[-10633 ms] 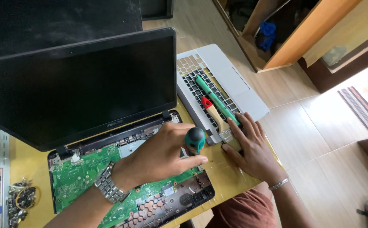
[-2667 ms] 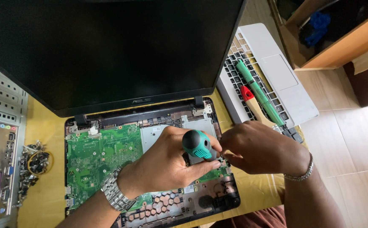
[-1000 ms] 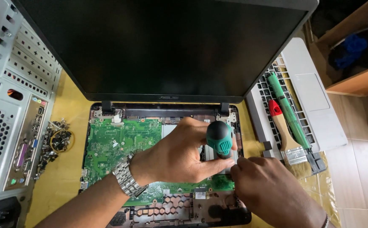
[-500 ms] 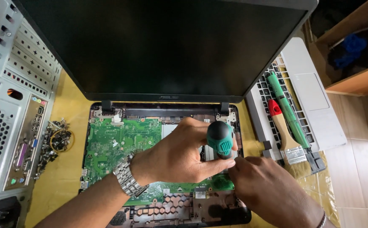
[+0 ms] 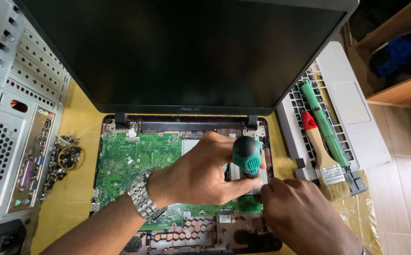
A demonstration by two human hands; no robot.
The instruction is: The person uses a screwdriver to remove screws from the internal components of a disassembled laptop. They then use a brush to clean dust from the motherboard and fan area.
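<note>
Setting: a yellow worktop (image 5: 80,141) seen from above, pale tiled floor (image 5: 410,189) off to the right, a wooden shelf unit (image 5: 399,89) in the top right corner
Left hand (image 5: 201,174): clenched round the green-capped screwdriver (image 5: 247,156), fingers wrapped on the handle, a metal wristwatch (image 5: 142,203) on the wrist
Screwdriver: standing upright, its rounded green top facing the camera, its tip hidden below the fingers, over the right part of the open laptop base
Right hand (image 5: 304,212): fingertips pressed down just beside the screwdriver shaft, low on the base; whether it pinches anything there, cannot tell
Laptop base (image 5: 201,236): cover off, dark plastic shell lying flat in front of the person, honeycomb ribbing along the near edge
Green circuit board (image 5: 132,160): bare, filling the left half of the base, partly under the left hand
Laptop screen (image 5: 182,52): dark, tilted back on its hinges right behind the base
Keyboard panel (image 5: 352,118): silver, lifted out and lying to the right of the laptop, near the worktop edge
Green tool (image 5: 323,123): long and slim, resting slantwise on the keyboard panel
Paintbrush (image 5: 321,153): wooden handle, red end, lying alongside the green tool, bristles toward the person
Computer case (image 5: 12,113): grey metal, rear ports showing, on the left edge of the worktop
Screws and small parts (image 5: 66,158): a little heap between the case and the laptop
</note>
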